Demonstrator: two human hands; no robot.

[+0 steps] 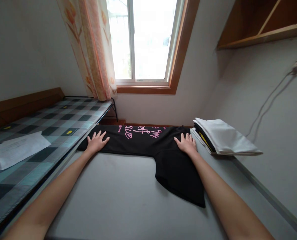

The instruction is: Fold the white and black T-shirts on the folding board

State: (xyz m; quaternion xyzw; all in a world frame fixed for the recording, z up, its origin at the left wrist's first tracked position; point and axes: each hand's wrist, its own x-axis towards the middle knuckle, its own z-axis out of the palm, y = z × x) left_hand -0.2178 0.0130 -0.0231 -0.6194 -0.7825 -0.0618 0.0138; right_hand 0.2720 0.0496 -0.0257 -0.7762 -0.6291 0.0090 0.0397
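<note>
A black T-shirt (138, 143) with pink lettering lies sideways across the far part of a grey-white table (118, 196). One sleeve spreads toward me on the right side. My left hand (96, 141) rests flat on the shirt's left end, its fingers spread. On the right, my right hand (186, 142) presses down near the shoulder and collar end, fingers stretched out over the cloth. Part of the shirt hangs out of sight at the table's far edge.
Folded clothes (220, 136), white on top with black and yellow beneath, are stacked at the right. A checkered bed (71, 123) with papers (21, 150) stands left. Behind the table are a window (150, 40) and a curtain (93, 50); a wooden shelf (263, 35) hangs upper right.
</note>
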